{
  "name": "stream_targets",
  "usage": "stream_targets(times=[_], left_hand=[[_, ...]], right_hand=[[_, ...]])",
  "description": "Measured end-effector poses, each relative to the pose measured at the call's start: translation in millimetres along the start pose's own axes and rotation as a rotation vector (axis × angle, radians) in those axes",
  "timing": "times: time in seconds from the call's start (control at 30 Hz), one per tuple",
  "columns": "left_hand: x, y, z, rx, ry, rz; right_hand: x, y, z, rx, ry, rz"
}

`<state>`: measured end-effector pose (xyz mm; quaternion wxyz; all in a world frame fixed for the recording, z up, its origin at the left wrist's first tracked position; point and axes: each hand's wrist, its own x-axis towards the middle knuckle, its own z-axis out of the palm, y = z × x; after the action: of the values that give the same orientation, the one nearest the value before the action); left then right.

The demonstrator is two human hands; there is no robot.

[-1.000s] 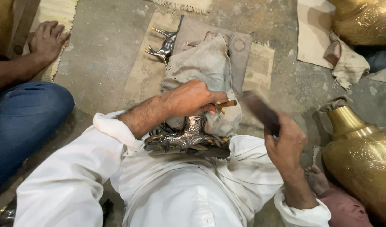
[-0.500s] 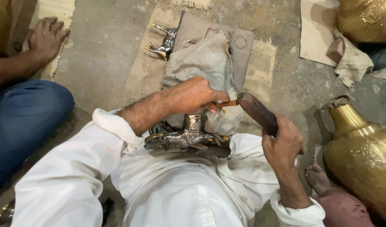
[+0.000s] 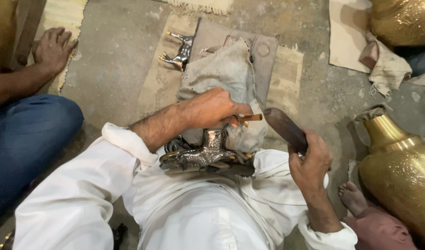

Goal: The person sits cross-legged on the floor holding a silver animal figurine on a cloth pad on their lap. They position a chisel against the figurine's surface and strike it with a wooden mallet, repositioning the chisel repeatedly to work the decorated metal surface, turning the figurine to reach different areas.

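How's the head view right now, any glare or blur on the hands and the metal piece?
Head view: hands sharp, the right hand and its dark mallet barely blurred; small highlights on the metal figure; stronger glare on the brass vessel; the edges bend slightly.

One head-worn camera looks steeply down, close over the person's lap, toward the concrete floor (image 3: 115, 60) ahead.
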<state>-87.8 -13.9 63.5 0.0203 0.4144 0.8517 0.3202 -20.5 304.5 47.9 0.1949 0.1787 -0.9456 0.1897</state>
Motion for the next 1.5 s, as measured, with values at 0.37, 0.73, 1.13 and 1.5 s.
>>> stream_targets(times=[0.37, 0.73, 1.13, 1.5], left_hand=[[1.7, -2.4, 0.5, 0.055, -0.033, 0.002], [3.5, -1.3, -3.5, 0.033, -0.016, 0.029], [-50.7, 33.0, 26.5, -0.181, 0.664, -0.337], [-52.6, 36.4, 58.6, -0.086, 0.824, -0.344]], right_hand=[[-2.8, -9.0, -4.7, 0.047, -0.01, 0.133], [0.1, -8.0, -9.4, 0.155, -0.059, 0.197], [19.1, -7.0, -7.7, 0.234, -0.538, 0.362], [98.2, -34.0, -21.1, 0.22, -0.1, -0.184]])
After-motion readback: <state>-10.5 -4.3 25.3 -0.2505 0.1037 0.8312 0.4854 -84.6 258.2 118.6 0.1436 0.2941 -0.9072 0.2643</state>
